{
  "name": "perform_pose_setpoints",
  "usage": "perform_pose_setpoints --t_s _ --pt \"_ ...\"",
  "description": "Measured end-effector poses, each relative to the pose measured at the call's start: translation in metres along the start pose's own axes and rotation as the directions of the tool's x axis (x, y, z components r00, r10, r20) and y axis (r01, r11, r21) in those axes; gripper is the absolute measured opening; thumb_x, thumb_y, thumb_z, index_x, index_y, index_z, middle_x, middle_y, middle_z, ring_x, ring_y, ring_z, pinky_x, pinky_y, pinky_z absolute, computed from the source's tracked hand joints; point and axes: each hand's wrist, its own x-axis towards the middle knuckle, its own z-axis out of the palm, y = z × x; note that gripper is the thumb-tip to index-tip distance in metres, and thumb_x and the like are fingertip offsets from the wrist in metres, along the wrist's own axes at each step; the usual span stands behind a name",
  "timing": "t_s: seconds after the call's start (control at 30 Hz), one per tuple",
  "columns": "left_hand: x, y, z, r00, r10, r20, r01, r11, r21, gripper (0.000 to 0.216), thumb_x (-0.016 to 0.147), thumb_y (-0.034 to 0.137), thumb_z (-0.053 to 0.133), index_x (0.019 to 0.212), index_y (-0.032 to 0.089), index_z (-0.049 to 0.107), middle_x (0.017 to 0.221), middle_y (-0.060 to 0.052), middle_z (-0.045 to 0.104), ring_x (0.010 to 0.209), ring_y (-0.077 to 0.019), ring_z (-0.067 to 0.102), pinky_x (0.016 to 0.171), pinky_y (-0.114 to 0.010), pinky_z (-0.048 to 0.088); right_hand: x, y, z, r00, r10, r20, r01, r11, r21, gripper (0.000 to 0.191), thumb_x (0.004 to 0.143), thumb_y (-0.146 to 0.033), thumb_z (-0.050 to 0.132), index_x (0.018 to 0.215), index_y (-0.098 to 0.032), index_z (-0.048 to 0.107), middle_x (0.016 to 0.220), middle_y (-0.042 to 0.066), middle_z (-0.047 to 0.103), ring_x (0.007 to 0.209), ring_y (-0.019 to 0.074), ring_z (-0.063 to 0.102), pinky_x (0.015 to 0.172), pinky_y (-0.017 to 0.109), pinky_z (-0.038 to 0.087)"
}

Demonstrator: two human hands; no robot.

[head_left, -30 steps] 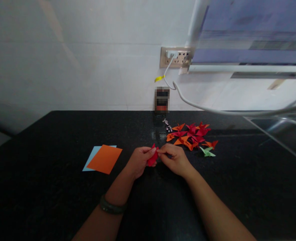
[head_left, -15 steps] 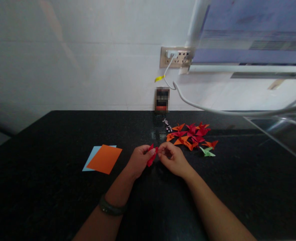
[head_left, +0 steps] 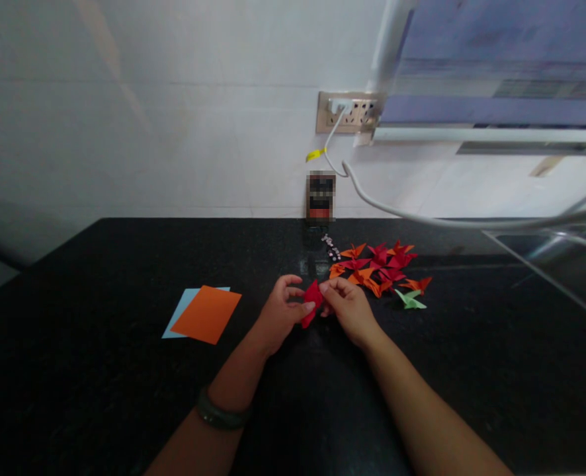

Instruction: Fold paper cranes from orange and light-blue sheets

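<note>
A piece of folded red paper [head_left: 311, 305] is held between my two hands above the dark counter. The thumb of my left hand [head_left: 284, 316] presses its lower left face, while the other fingers curve apart behind it. At its right edge, my right hand [head_left: 346, 305] pinches the paper between thumb and forefinger. Folded paper cranes [head_left: 379, 258], several of them red and orange, lie in a group just beyond my right hand. A pale green paper crane [head_left: 411, 299] sits at the group's near right edge.
On the left, an orange paper sheet [head_left: 208, 315] overlaps a light blue sheet [head_left: 174, 320]. Small pale bits [head_left: 331, 246] lie by the cranes. A blurred-out box [head_left: 321, 197] stands against the wall. A white cable [head_left: 397, 210] hangs from the socket [head_left: 347, 112]; a sink edge [head_left: 545, 274] is at right.
The red paper has shifted slightly right and turned to show more of its face. My left fingers have spread apart, and my right fingers have closed on the paper's edge.
</note>
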Motion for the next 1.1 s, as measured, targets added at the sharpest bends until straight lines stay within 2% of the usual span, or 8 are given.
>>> perform_pose_setpoints --t_s 0.07,0.13,0.23,0.4,0.7,0.97,1.1 --pt "0.001 0.0001 0.0006 0.997 -0.072 -0.033 0.074 0.995 0.065 0.039 0.059 0.029 0.068 0.089 0.017 0.047 0.068 0.003 0.055 0.048 -0.0076 0.052 0.046 -0.021 0.042 0.0018 0.0017 -0.0021 0.996 -0.017 -0.083 0.02 0.999 0.028 0.018 0.073 -0.032 0.055 0.066 -0.015 0.052 0.042 -0.007 0.048 0.037 0.0064 0.045 0.041 0.017 0.035" --pt "0.0017 -0.0004 0.0005 0.99 -0.138 -0.012 0.138 0.979 0.151 0.027 0.064 0.037 0.062 0.074 0.013 0.052 0.056 0.003 0.053 0.042 -0.0064 0.048 0.043 -0.02 0.041 0.0033 0.0036 -0.0035 0.991 -0.03 -0.129 0.037 0.998 0.053 0.017 0.072 -0.032 0.056 0.067 -0.016 0.053 0.042 -0.007 0.049 0.037 0.0066 0.045 0.041 0.017 0.036" --pt "0.0018 -0.0019 -0.0006 0.988 -0.147 0.046 0.137 0.975 0.173 0.027 0.066 0.038 0.06 0.064 0.012 0.054 0.05 0.003 0.052 0.038 -0.0052 0.046 0.041 -0.018 0.039 0.004 0.0041 -0.004 0.99 0.007 -0.142 0.012 0.991 0.131 0.016 0.069 -0.03 0.059 0.065 -0.015 0.054 0.042 -0.006 0.051 0.037 0.0063 0.046 0.04 0.016 0.037" --pt "0.0 -0.0013 -0.0022 0.985 -0.139 0.106 0.134 0.989 0.057 0.023 0.066 0.035 0.061 0.062 0.012 0.054 0.049 0.004 0.051 0.038 -0.0044 0.044 0.04 -0.017 0.036 0.0048 0.0001 -0.0028 0.968 0.177 -0.176 -0.111 0.937 0.331 0.014 0.061 -0.025 0.062 0.058 -0.015 0.052 0.041 -0.007 0.05 0.033 0.0044 0.042 0.035 0.015 0.04" --pt "0.0008 -0.0017 -0.0019 0.982 -0.156 0.108 0.149 0.986 0.068 0.022 0.066 0.033 0.06 0.06 0.013 0.053 0.047 0.004 0.049 0.038 -0.0048 0.043 0.04 -0.018 0.035 0.006 -0.0021 -0.0023 0.945 0.292 -0.149 -0.216 0.896 0.387 0.009 0.061 -0.019 0.058 0.057 -0.014 0.051 0.039 -0.006 0.048 0.032 0.0043 0.042 0.031 0.014 0.042" --pt "0.0 -0.0006 -0.001 0.981 -0.158 0.109 0.15 0.986 0.072 0.021 0.066 0.032 0.06 0.062 0.012 0.053 0.049 0.004 0.05 0.039 -0.004 0.043 0.041 -0.017 0.036 0.0063 -0.0005 -0.0032 0.938 0.319 -0.136 -0.253 0.897 0.362 0.009 0.064 -0.019 0.055 0.058 -0.015 0.05 0.043 -0.005 0.05 0.033 0.0054 0.044 0.035 0.017 0.045" --pt "0.0015 -0.0021 -0.0005 0.986 -0.159 0.041 0.154 0.983 0.098 0.02 0.061 0.028 0.065 0.068 0.012 0.055 0.052 0.004 0.052 0.039 -0.0037 0.045 0.041 -0.017 0.038 0.008 0.0006 -0.0042 0.948 0.26 -0.183 -0.198 0.933 0.301 0.008 0.065 -0.021 0.055 0.06 -0.016 0.051 0.043 -0.006 0.049 0.035 0.0056 0.044 0.037 0.017 0.043"
